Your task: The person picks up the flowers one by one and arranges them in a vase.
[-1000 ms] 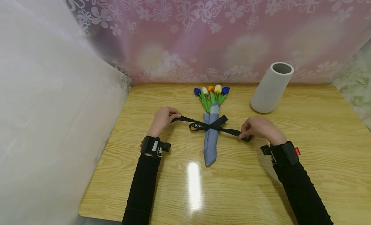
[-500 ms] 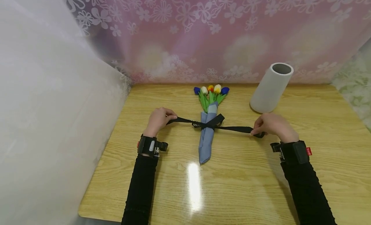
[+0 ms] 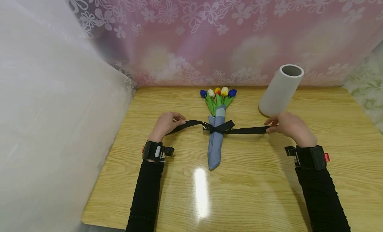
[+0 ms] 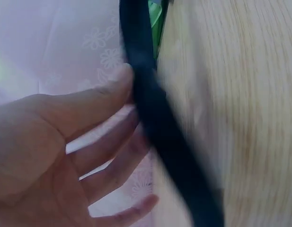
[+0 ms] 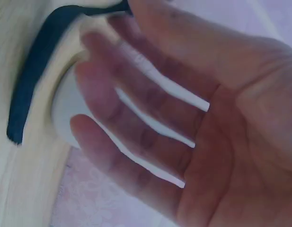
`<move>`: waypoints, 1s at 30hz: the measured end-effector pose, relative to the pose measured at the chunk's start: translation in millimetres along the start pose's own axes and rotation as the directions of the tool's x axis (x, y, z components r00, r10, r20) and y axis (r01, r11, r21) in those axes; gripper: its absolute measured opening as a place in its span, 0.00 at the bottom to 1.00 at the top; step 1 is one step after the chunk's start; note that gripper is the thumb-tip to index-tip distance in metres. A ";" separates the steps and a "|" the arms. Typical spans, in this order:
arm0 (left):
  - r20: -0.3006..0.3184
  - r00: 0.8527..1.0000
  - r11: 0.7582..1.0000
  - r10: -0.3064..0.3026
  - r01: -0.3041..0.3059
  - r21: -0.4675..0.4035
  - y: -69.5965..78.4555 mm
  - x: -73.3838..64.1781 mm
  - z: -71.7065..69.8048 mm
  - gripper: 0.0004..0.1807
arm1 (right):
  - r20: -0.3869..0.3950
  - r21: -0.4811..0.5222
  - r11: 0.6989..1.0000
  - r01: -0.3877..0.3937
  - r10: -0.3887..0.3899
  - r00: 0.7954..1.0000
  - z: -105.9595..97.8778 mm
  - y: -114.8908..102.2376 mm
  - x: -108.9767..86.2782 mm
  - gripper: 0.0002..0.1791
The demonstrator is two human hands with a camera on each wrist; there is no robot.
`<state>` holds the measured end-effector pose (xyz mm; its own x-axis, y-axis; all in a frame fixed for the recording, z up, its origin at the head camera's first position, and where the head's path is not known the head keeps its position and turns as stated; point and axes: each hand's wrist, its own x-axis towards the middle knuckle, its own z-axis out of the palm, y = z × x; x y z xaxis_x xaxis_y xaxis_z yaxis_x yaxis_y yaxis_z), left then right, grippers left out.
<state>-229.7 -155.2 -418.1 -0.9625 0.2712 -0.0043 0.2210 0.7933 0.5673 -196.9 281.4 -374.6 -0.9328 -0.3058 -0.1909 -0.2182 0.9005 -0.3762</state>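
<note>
A bouquet of artificial tulips (image 3: 217,92) in a blue-grey wrapper (image 3: 215,155) lies on the wooden table. Round its middle a black ribbon (image 3: 222,127) is tied in a bow, with a tail running out to each side. Beside the left tail is my left hand (image 3: 167,125), its thumb tip and fingers right at the ribbon edge; in the left wrist view the ribbon (image 4: 160,118) is blurred and crosses in front of the fingers. On the other side my right hand (image 3: 288,125), fingers loosely spread, has its thumb and index tips at the end of the right tail.
Behind my right hand stands a white vase (image 3: 279,92), wide at the base. A pink floral curtain (image 3: 209,52) borders the table's (image 3: 254,198) far edge, and a white sheet (image 3: 60,109) hangs on the left.
My right hand has moved right and slightly away from me, and its fingers have spread. The ribbon was pulled straight; its left tail now arches slack. The bow's left loop has shrunk.
</note>
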 end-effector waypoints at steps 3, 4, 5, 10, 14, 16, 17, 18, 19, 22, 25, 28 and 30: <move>-0.109 0.994 0.999 0.031 -0.033 -0.023 2.2 2.6 1.4 0.21 | -0.111 -0.042 0.998 0.048 -0.053 0.992 2.5 -10.7 1.0 0.19; -0.153 0.987 0.998 0.049 -0.053 -0.024 3.8 4.0 2.9 0.22 | -0.143 -0.055 0.996 0.076 -0.083 0.986 3.8 -15.8 2.4 0.18; -0.191 0.979 0.997 0.076 -0.080 -0.014 5.8 5.7 5.0 0.21 | -0.166 -0.065 0.993 0.103 -0.113 0.980 5.7 -21.5 3.9 0.16; -0.163 0.958 0.971 0.237 -0.236 0.028 23.0 15.8 24.9 0.17 | -0.132 -0.044 0.976 0.212 -0.216 0.967 26.1 -54.0 15.0 0.13; -0.053 0.949 0.949 0.312 -0.309 0.058 35.1 19.5 44.2 0.19 | -0.055 -0.035 0.977 0.211 -0.213 0.976 49.3 -73.7 22.1 0.16; -0.047 0.948 0.946 0.315 -0.310 0.092 38.6 19.4 51.1 0.19 | -0.053 -0.052 0.977 0.207 -0.210 0.976 58.9 -79.5 24.2 0.15; -0.055 0.948 0.946 0.312 -0.305 0.111 39.5 19.3 53.7 0.18 | -0.060 -0.059 0.976 0.208 -0.212 0.976 62.7 -81.1 24.9 0.15; -0.065 0.949 0.946 0.309 -0.300 0.123 40.7 19.0 55.3 0.17 | -0.063 -0.061 0.977 0.206 -0.210 0.976 65.6 -82.3 25.3 0.14; -0.078 0.949 0.946 0.307 -0.296 0.130 41.5 18.7 56.7 0.15 | -0.070 -0.067 0.975 0.210 -0.215 0.974 68.1 -83.4 25.8 0.13; -0.104 0.946 0.947 0.308 -0.295 0.123 42.9 17.0 57.7 0.11 | -0.080 -0.067 0.970 0.232 -0.237 0.968 72.8 -83.6 26.5 0.10; -0.119 0.941 0.945 0.317 -0.304 0.117 42.5 15.8 55.8 0.08 | -0.087 -0.071 0.966 0.249 -0.255 0.963 73.7 -81.6 27.0 0.06; -0.131 0.937 0.943 0.324 -0.309 0.122 40.2 15.6 52.4 0.07 | -0.098 -0.073 0.962 0.264 -0.271 0.958 71.4 -78.3 27.6 0.04; -0.133 0.936 0.943 0.325 -0.310 0.125 37.9 16.2 50.0 0.07 | -0.100 -0.063 0.961 0.269 -0.274 0.956 68.6 -76.1 28.6 0.04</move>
<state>-229.1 -93.5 -437.9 -0.8501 0.4394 0.2902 0.5261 0.7320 0.4329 -187.3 182.9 -413.6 -0.8609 -0.5086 0.0109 -0.4787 0.8027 -0.3557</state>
